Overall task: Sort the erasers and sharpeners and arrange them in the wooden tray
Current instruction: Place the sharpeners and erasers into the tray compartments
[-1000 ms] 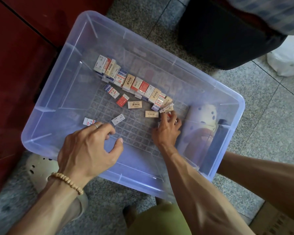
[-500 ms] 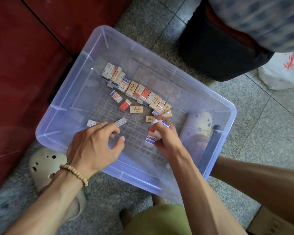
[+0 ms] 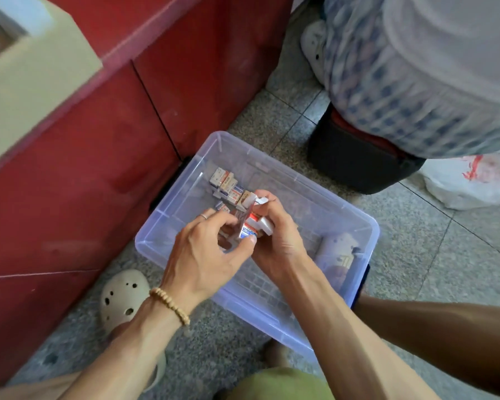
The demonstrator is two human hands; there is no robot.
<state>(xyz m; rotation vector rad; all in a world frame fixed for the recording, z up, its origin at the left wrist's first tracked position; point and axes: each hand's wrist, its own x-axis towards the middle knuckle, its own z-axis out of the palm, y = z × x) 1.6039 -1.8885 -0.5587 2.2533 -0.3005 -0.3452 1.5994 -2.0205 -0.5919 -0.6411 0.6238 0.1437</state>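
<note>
A person's two hands meet over a clear plastic storage bin [image 3: 355, 223] set on a speckled grey tiled floor [image 3: 433, 241]. The right hand [image 3: 274, 241] curls around a small stack of boxed erasers [image 3: 253, 225], rectangular blocks in white paper sleeves printed with red and blue bands, one end showing blue lettering. The left hand [image 3: 202, 252], wearing a silver ring and a tan beaded bracelet [image 3: 169, 304] at the wrist, pinches the near end of that stack between thumb and bent fingers. Both hands hold the stack above the bin's gridded bottom, toward its middle. Behind the hands, a row of more boxed erasers [image 3: 227, 186] lies along the bin's far side, their wrappers white, tan and blue, packed edge to edge; motion blur hides their print. A dark red cabinet [image 3: 84, 168] stands just left of the bin. A cream perforated clog [image 3: 122, 298] rests on the floor below the left wrist. Beyond the bin, a black stool [image 3: 355, 163] carries a second person in blue checked fabric, beside a white plastic bag [image 3: 468, 186].
</note>
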